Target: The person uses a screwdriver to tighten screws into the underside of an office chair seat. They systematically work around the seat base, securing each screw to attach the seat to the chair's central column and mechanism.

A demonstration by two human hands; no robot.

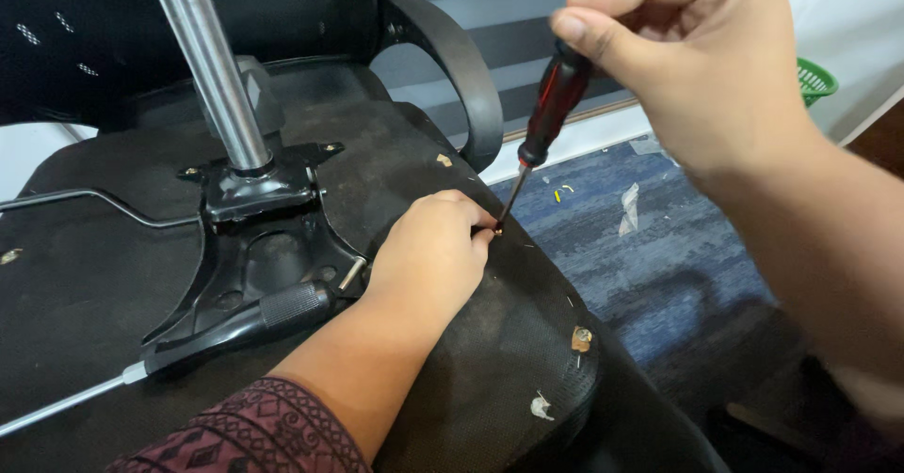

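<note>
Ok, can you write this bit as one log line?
right hand: grips screwdriver | left hand: pinches screw | chair underside

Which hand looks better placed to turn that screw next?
Probably the right hand: it grips the screwdriver, whose tip meets the screw. The left hand only steadies it.

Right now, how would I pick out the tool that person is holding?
Find the upturned office chair seat, black with a metal column. Above its right edge the right hand grips a screwdriver. Its dark red and black handle and thin shaft, tip down beside the left hand, set it apart from the black lever handle.
</note>
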